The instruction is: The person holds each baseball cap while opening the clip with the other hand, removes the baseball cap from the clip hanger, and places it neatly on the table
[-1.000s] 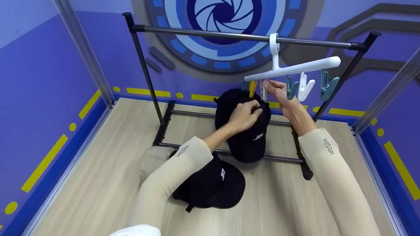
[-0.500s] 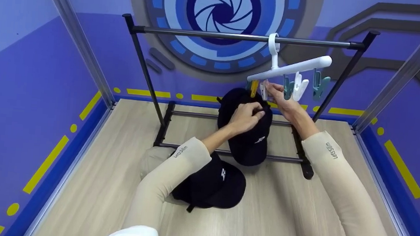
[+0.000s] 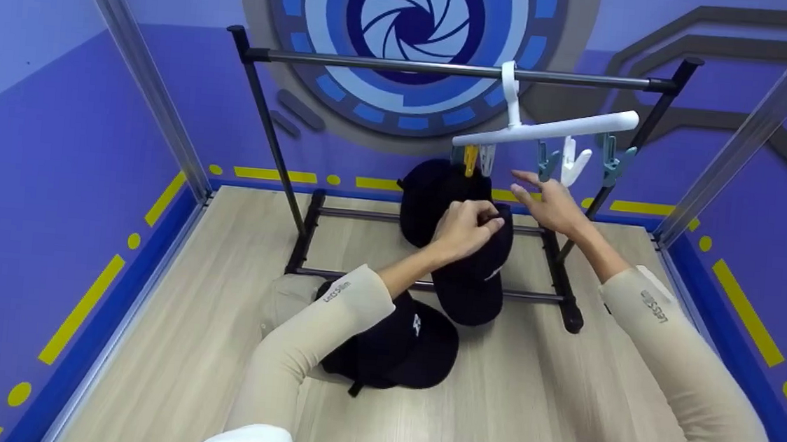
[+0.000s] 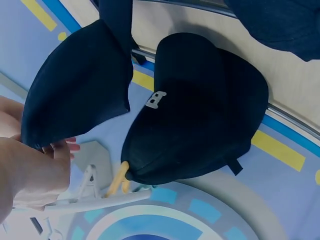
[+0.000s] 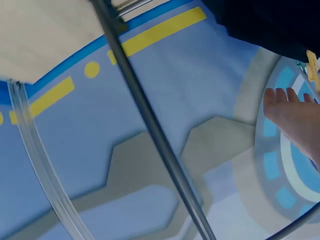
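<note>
My left hand [image 3: 466, 234] pinches the edge of a black cap [image 3: 470, 290], which hangs brim down from the fingers. Behind it, another black cap [image 4: 200, 110] hangs from a yellow clothespin [image 3: 470, 160] on the white clip hanger [image 3: 548, 130]. A white clothespin [image 3: 487, 161] beside the yellow one has nothing in it in the head view. My right hand [image 3: 551, 204] is spread and holds nothing, just below the green clothespin [image 3: 546, 163] and the white clothespin [image 3: 574, 162] at the hanger's right part.
The hanger hooks over the top bar [image 3: 378, 63] of a black rack standing against the wall. On the wooden floor in front lie a black cap [image 3: 418, 353] and a beige cap [image 3: 287, 300], partly behind the left sleeve. Another green clothespin [image 3: 616, 161] hangs at the hanger's right end.
My right hand has let go of the white clothespin and drawn back to the right, fingers spreading. My left hand has lowered slightly with its cap, so the hanging cap behind shows separately.
</note>
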`<state>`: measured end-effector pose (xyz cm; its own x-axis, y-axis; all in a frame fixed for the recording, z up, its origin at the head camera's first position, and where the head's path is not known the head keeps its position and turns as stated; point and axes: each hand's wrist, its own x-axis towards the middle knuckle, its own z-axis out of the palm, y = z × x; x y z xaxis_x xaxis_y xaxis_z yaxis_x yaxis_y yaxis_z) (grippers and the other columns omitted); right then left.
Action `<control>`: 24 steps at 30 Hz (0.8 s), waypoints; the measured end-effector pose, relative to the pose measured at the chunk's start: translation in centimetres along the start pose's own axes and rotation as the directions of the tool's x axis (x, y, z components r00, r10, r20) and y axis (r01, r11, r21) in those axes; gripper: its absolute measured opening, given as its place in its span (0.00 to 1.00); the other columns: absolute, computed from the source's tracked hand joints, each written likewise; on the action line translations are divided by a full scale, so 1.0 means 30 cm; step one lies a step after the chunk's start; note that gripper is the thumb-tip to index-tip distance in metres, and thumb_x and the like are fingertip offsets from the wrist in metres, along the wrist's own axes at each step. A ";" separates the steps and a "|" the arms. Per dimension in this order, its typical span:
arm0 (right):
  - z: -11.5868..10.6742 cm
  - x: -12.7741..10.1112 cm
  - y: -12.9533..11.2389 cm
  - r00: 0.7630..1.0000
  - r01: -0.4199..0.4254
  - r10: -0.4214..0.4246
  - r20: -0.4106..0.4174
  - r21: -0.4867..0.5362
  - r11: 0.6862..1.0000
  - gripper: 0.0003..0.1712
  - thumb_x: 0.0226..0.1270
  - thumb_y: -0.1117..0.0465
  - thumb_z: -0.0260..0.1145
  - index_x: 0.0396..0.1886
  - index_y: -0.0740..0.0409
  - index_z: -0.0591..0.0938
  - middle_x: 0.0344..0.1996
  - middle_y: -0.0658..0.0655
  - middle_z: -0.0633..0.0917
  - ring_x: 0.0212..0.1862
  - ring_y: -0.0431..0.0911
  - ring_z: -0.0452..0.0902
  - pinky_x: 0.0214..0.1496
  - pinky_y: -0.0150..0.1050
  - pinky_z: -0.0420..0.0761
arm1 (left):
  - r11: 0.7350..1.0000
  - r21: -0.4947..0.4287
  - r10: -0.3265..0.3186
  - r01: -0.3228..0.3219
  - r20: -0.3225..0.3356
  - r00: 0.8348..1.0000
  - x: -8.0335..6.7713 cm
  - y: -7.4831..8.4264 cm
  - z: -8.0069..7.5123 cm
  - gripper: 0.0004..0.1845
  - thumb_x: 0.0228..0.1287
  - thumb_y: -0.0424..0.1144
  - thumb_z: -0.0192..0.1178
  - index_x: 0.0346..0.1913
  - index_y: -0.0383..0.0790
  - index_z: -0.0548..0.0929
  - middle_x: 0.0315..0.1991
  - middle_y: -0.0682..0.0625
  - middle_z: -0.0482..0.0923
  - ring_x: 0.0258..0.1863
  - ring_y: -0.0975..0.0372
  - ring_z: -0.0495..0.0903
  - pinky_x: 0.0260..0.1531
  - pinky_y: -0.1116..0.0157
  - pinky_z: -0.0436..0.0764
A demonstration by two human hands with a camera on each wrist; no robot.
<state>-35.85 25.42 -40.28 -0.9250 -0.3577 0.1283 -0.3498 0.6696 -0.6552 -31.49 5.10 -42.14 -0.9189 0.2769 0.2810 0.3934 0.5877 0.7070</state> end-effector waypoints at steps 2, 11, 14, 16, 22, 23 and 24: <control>-0.002 -0.016 0.014 0.999 0.050 -0.051 -0.011 -0.067 0.997 0.29 0.83 0.55 0.52 0.75 0.66 0.67 0.72 0.71 0.71 0.72 0.66 0.67 0.73 0.62 0.67 | 1.000 0.010 -0.007 0.007 0.011 1.000 -0.006 0.007 -0.003 0.07 0.69 0.44 0.66 0.40 0.46 0.90 0.29 0.57 0.84 0.29 0.69 0.78 0.33 0.70 0.75; 0.021 -0.055 0.030 0.976 0.182 -0.192 -0.104 -0.097 0.979 0.25 0.80 0.63 0.57 0.71 0.69 0.72 0.69 0.72 0.74 0.73 0.67 0.66 0.76 0.63 0.63 | 1.000 0.018 0.003 -0.004 0.100 0.995 -0.088 0.013 -0.074 0.09 0.67 0.43 0.67 0.42 0.43 0.91 0.35 0.52 0.89 0.33 0.66 0.83 0.36 0.70 0.79; 0.015 -0.077 0.034 0.973 0.194 -0.204 -0.107 -0.097 0.976 0.25 0.79 0.64 0.57 0.71 0.69 0.72 0.70 0.73 0.73 0.75 0.68 0.64 0.76 0.65 0.60 | 1.000 0.026 0.012 -0.015 0.131 0.991 -0.118 0.016 -0.099 0.09 0.67 0.43 0.67 0.43 0.42 0.90 0.36 0.51 0.90 0.34 0.64 0.85 0.37 0.70 0.80; 0.003 -0.093 0.040 0.974 0.187 -0.198 -0.108 -0.105 0.977 0.26 0.80 0.63 0.57 0.72 0.69 0.71 0.71 0.73 0.72 0.75 0.68 0.62 0.77 0.65 0.59 | 0.999 0.023 0.021 -0.024 0.145 0.989 -0.135 0.019 -0.109 0.09 0.67 0.43 0.67 0.42 0.41 0.90 0.36 0.50 0.90 0.34 0.63 0.86 0.36 0.70 0.80; -0.040 -0.143 0.062 0.985 0.136 -0.149 -0.093 -0.133 0.982 0.28 0.82 0.59 0.55 0.74 0.68 0.67 0.73 0.74 0.68 0.77 0.70 0.58 0.77 0.67 0.56 | 1.000 0.009 0.021 -0.023 0.167 0.986 -0.183 0.029 -0.110 0.07 0.65 0.41 0.67 0.39 0.41 0.90 0.34 0.50 0.90 0.31 0.66 0.84 0.34 0.73 0.78; -0.046 -0.150 0.066 0.985 0.132 -0.146 -0.089 -0.138 0.981 0.28 0.82 0.59 0.55 0.74 0.68 0.67 0.73 0.74 0.68 0.77 0.70 0.58 0.77 0.67 0.56 | 1.000 0.005 0.015 -0.016 0.169 0.985 -0.191 0.032 -0.107 0.07 0.65 0.40 0.67 0.39 0.41 0.90 0.34 0.50 0.89 0.31 0.66 0.83 0.34 0.73 0.78; -0.051 -0.157 0.071 0.985 0.135 -0.148 -0.087 -0.143 0.980 0.28 0.82 0.60 0.55 0.74 0.69 0.68 0.72 0.75 0.68 0.77 0.71 0.58 0.77 0.67 0.56 | 1.000 -0.003 0.005 -0.004 0.170 0.985 -0.197 0.035 -0.102 0.07 0.64 0.40 0.67 0.39 0.41 0.90 0.34 0.50 0.89 0.31 0.67 0.83 0.34 0.74 0.78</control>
<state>-32.47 29.51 -41.14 -0.8724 -0.3946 0.2885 -0.4889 0.7015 -0.5185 -25.73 1.75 -41.07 -0.8985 0.4048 0.1700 0.3971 0.5842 0.7078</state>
